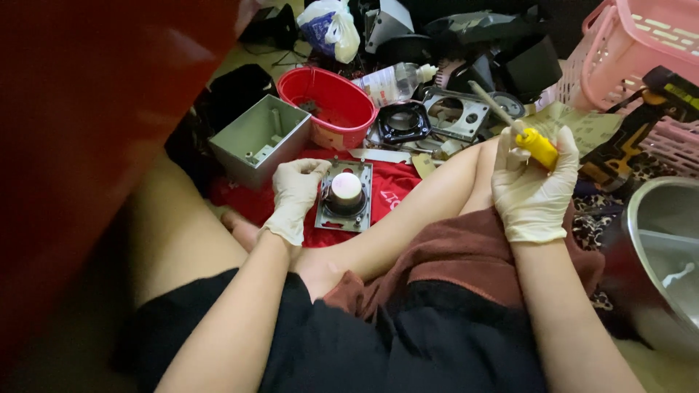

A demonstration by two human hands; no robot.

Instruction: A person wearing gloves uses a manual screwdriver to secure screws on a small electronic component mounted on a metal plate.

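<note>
My left hand (295,195), in a pale glove, rests on the left edge of a square grey metal plate (360,218) lying on a red cloth (393,185). A round black part with a white domed top (346,188) sits in the plate's middle. My right hand (534,191), also gloved, is raised over my knee and grips a screwdriver with a yellow handle (536,145); its shaft points up and to the left.
Behind the plate lie a red bowl (329,108), a grey open box (260,138), a plastic bottle (393,81), a black ring-shaped frame (403,121) and metal frames. A pink basket (626,58) and a metal pot (659,240) stand at right. A large red surface (87,131) fills the left.
</note>
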